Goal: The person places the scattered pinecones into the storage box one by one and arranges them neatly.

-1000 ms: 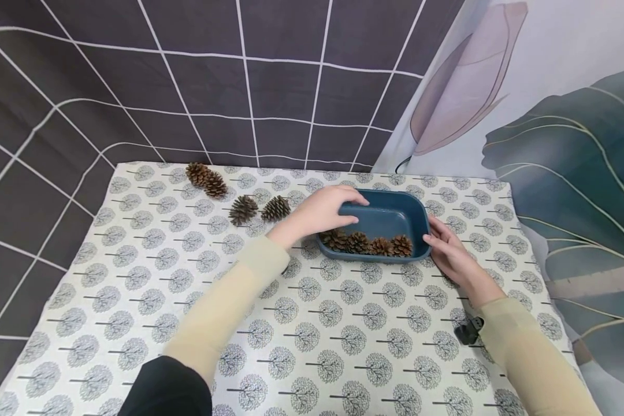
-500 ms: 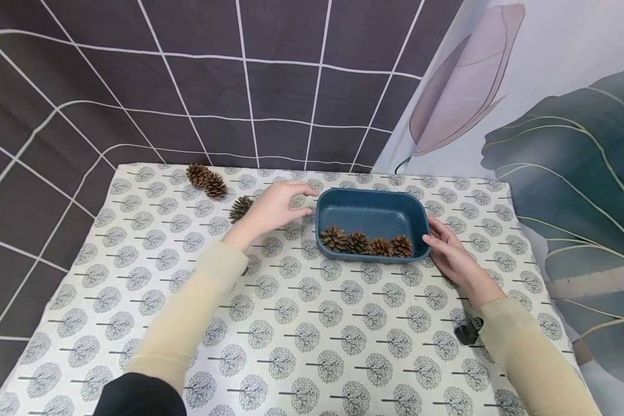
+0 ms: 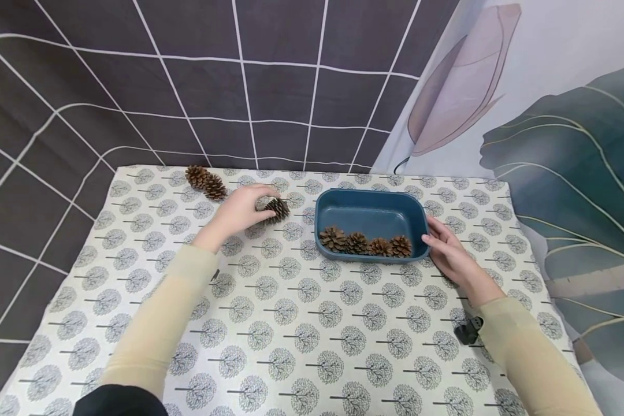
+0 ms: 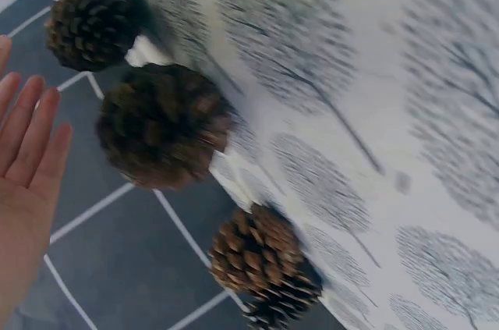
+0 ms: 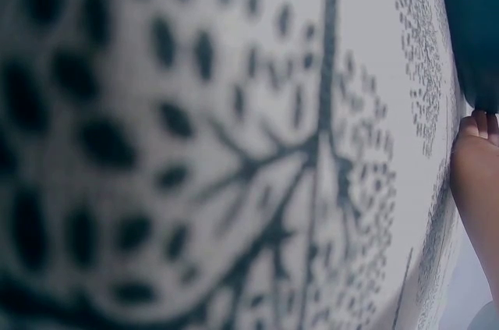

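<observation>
In the head view, the left hand [image 3: 239,211] partly covers the loose pinecone nearer the box [image 3: 279,210] and wholly hides the neighbouring pinecone [image 4: 164,125], seen from the left wrist; contact with either cannot be told. The near wall of the blue plastic box [image 3: 385,259] hides the bases of the four pinecones inside [image 3: 357,243]. The near edge of the table [image 3: 338,335] is cut off, and a black cord [image 3: 401,165] at its far edge is too small to identify. In the right wrist view, the tablecloth print [image 5: 156,150] blurs, while the right hand [image 5: 477,178] and the box run off the edge.
</observation>
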The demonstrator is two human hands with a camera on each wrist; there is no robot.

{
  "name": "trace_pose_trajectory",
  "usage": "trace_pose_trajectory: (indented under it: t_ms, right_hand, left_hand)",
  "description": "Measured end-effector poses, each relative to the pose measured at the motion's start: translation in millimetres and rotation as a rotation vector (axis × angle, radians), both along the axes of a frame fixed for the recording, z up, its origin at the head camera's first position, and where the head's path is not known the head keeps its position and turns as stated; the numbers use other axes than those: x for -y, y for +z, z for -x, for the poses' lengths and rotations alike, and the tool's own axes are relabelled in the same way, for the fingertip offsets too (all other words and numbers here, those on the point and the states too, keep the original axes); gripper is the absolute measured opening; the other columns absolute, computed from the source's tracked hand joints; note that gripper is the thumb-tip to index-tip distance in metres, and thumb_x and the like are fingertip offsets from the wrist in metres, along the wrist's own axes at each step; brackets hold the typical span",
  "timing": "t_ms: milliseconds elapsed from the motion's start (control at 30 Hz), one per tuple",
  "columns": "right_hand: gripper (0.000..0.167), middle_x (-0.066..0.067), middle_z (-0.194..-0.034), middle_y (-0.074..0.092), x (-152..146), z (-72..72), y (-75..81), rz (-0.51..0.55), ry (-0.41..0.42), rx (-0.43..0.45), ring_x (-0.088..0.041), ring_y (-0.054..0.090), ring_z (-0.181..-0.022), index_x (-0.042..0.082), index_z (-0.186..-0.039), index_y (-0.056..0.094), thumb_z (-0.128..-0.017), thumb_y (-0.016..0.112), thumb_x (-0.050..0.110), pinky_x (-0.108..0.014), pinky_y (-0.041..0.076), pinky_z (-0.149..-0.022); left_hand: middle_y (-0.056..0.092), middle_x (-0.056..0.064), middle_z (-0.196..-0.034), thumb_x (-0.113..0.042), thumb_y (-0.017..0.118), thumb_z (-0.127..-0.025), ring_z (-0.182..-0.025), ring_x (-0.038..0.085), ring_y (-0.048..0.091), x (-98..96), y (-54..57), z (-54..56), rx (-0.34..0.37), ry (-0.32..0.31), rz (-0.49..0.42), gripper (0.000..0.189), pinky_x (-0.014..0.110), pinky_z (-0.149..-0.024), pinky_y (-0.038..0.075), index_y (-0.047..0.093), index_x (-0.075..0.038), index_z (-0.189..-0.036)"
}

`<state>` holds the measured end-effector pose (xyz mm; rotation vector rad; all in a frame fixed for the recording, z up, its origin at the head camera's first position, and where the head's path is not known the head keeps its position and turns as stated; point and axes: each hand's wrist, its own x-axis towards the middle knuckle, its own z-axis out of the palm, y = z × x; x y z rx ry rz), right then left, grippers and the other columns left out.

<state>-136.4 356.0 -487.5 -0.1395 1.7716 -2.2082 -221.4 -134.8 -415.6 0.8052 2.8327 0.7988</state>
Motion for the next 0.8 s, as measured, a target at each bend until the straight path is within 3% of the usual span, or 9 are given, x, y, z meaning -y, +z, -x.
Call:
trace_pose_trajectory:
  t_ms: [333,800]
  right_hand:
    - [0.070,0.015,-0.149,0.047,-0.1,0.7,0.3,-0.026,0.000,0.002,0.001,0.051,-0.135,0.002,-0.169,0.011,-0.110,0.049,0.001,-0.008,0.046,-0.110]
    - [0.070,0.014,-0.149,0.049,2.2,-0.8,0.5,0.000,-0.015,-0.001,0.001,0.052,-0.134,0.001,-0.169,0.010,-0.110,0.048,0.000,-0.009,0.046,-0.112]
  left_hand:
    - [0.066,0.017,-0.147,-0.020,0.080,-0.094,-0.140,0.039,0.059,14.1,-14.3,-0.9,-0.016,0.023,0.065,0.049,0.056,-0.126,0.041,0.067,-0.003,-0.138]
    - [0.060,0.019,-0.153,-0.025,0.082,-0.094,-0.144,0.040,0.055,10.3,-26.3,-0.8,-0.027,0.029,0.104,0.059,0.060,-0.126,0.040,0.062,-0.006,-0.146]
